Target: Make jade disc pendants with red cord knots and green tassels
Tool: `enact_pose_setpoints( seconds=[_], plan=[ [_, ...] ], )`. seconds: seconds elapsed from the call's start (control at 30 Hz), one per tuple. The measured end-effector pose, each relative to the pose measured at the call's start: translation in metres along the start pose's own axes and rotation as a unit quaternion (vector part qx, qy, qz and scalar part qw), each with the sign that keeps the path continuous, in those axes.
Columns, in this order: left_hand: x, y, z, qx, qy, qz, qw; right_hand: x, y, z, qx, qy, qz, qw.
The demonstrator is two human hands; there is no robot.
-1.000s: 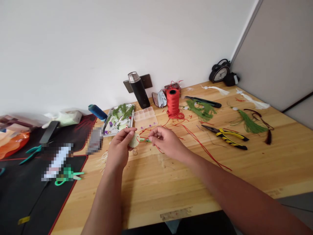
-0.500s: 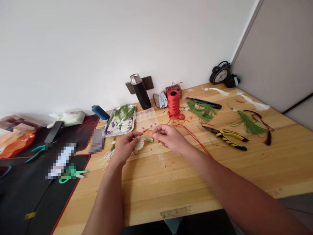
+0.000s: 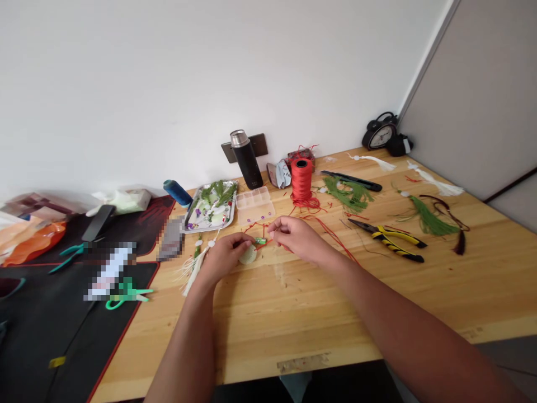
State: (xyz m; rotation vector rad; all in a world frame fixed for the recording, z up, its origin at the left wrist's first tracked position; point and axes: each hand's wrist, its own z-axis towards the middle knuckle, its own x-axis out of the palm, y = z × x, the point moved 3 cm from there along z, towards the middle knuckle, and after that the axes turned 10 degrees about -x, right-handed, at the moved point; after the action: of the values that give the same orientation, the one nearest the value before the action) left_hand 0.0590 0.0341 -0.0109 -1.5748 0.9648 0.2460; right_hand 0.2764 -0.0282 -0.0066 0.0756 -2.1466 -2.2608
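The left hand pinches a flat, pale, round disc at its upper edge, so the disc sits just right of those fingertips, between both hands. The right hand is closed on a thin red cord that runs toward the disc. A cream thread tassel lies just left of the left hand; black-and-yellow metal pliers rest on the wooden surface right of the right hand.

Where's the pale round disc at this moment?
In the head view, the pale round disc is just below and left of centre, at the fingertips of the left hand, with the right hand over to its right.
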Motion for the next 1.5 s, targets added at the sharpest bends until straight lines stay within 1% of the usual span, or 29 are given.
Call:
enact_pose_setpoints(
  seconds=[0.13,0.3,0.4,0.5,0.67,0.73,0.87,1.07,1.2,1.33,1.43,1.5],
  plan=[
    [0.003,-0.004,-0.003,0.034,0.017,0.037,0.999,0.000,-0.001,0.001,-0.004,0.003,0.019,1.000],
    [0.006,-0.008,-0.005,0.071,0.013,0.058,0.996,0.002,-0.001,0.000,-0.007,0.020,0.016,1.000],
    [0.005,-0.012,-0.006,0.074,0.013,0.073,0.994,0.002,-0.002,0.001,-0.012,0.023,0.007,1.000],
    [0.005,-0.014,-0.008,0.075,0.033,0.082,0.993,0.002,-0.002,0.000,-0.011,0.023,0.004,1.000],
    [0.007,-0.014,-0.009,0.065,0.032,0.115,0.991,0.003,0.001,-0.001,-0.007,0.024,0.001,1.000],
    [0.008,-0.014,-0.009,0.058,0.041,0.109,0.991,0.003,0.001,-0.001,-0.006,0.025,-0.004,1.000],
    [0.005,-0.014,-0.010,0.036,0.057,0.069,0.995,0.002,0.001,-0.001,-0.005,0.018,-0.005,1.000],
    [-0.005,-0.015,-0.014,0.030,0.050,0.009,0.998,-0.002,0.006,-0.001,0.000,-0.005,0.002,1.000],
    [-0.012,-0.013,-0.015,0.013,0.081,-0.061,0.995,-0.004,0.006,0.000,0.002,-0.017,0.011,1.000],
    [-0.018,-0.012,-0.016,0.010,0.078,-0.146,0.986,-0.006,0.004,0.002,-0.015,-0.019,0.018,1.000],
    [-0.019,-0.011,-0.016,0.005,0.065,-0.233,0.970,-0.006,0.004,0.001,-0.010,-0.009,0.020,1.000],
    [-0.017,-0.010,-0.015,-0.005,0.072,-0.279,0.958,-0.005,0.005,0.000,-0.004,-0.002,0.015,1.000]
  ],
)
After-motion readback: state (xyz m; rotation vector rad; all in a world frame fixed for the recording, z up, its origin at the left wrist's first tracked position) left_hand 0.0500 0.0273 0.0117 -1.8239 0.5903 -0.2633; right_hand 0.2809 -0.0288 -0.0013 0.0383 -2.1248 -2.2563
